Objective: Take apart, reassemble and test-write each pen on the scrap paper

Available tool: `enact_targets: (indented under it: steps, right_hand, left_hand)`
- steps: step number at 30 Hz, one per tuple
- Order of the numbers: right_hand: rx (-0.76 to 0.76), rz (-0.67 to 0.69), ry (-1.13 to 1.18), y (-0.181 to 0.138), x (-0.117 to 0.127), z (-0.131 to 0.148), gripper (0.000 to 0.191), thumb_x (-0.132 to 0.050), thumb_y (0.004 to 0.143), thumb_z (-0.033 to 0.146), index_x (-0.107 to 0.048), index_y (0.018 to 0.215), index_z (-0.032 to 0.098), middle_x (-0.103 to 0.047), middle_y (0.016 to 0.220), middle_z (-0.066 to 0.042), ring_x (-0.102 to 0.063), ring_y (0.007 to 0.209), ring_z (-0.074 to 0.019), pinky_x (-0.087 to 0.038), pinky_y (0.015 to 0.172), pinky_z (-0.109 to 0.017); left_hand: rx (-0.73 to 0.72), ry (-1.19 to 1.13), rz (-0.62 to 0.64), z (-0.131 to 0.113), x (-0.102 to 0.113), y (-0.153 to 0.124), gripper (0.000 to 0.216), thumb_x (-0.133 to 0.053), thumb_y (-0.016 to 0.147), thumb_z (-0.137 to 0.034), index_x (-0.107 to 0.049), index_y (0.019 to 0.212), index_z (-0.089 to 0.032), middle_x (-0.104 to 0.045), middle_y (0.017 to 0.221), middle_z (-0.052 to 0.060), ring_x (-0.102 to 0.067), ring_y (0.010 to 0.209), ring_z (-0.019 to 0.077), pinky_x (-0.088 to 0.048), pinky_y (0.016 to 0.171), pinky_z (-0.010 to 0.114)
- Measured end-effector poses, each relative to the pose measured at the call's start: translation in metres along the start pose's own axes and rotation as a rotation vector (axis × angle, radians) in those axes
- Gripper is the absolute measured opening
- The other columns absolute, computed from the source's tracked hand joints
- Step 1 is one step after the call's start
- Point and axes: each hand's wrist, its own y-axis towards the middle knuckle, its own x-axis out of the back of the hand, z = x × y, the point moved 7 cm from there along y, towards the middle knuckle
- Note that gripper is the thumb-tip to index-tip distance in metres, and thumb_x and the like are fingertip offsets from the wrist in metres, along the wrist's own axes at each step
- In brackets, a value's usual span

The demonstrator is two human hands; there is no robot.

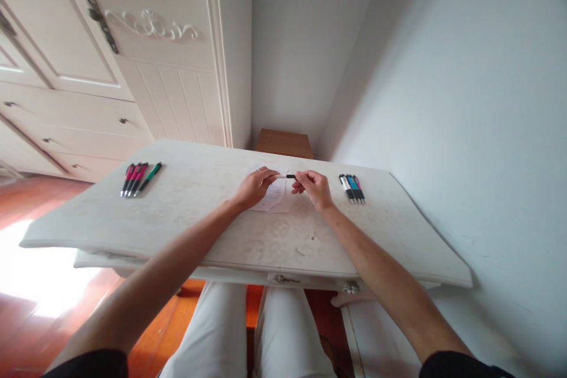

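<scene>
A pen (290, 176) with a white barrel and a black grip lies level between my two hands, above a sheet of paper. My left hand (257, 186) pinches its white end. At the black end, the fingers of my right hand (313, 187) are closed on it. The paper (271, 198) carries faint handwriting and lies flat on the white table (190, 207), partly covered by my left hand. To the right of my right hand, a row of pens (352, 188) with white, blue and pink barrels rests on the tabletop.
Several pink-and-black pens (134, 179) and one green pen (149, 178) lie at the table's left. A cream wardrobe (177, 88) stands beyond the left side. A pale wall (443, 100) borders the right, and a brown wooden box (284, 142) sits behind the far edge.
</scene>
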Motion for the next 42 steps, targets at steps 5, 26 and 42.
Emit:
enact_targets:
  steps: [5, 26, 42]
  right_hand:
    - [-0.002, 0.014, -0.016, 0.0, -0.001, -0.002, 0.051, -0.064, 0.073, 0.067, -0.062, 0.07, 0.016, -0.07, 0.064, -0.006, -0.067, 0.053, -0.0165, -0.047, 0.047, -0.024]
    - [0.011, -0.042, 0.006, 0.001, 0.005, -0.002, 0.047, -0.066, 0.074, 0.063, -0.061, 0.066, 0.017, -0.07, 0.063, -0.006, -0.066, 0.051, -0.0158, -0.048, 0.048, -0.025]
    - [0.023, -0.043, 0.03, 0.002, 0.007, -0.001, 0.045, -0.068, 0.074, 0.061, -0.062, 0.066, 0.016, -0.069, 0.062, -0.005, -0.065, 0.05, -0.0153, -0.047, 0.048, -0.025]
  left_hand:
    - [-0.02, -0.036, -0.071, -0.003, 0.009, 0.002, 0.018, -0.058, 0.087, -0.024, -0.069, 0.098, -0.017, -0.068, 0.092, 0.007, -0.06, 0.078, 0.0159, -0.049, 0.066, 0.027]
    - [0.224, -0.159, -0.112, 0.025, 0.015, 0.003, 0.029, -0.056, 0.085, -0.043, -0.068, 0.084, -0.017, -0.071, 0.08, 0.004, -0.062, 0.071, 0.0154, -0.047, 0.065, 0.026]
    - [0.269, -0.19, -0.135, 0.034, 0.018, 0.002, 0.031, -0.055, 0.085, -0.042, -0.067, 0.075, -0.015, -0.068, 0.068, 0.003, -0.058, 0.062, 0.014, -0.045, 0.061, 0.026]
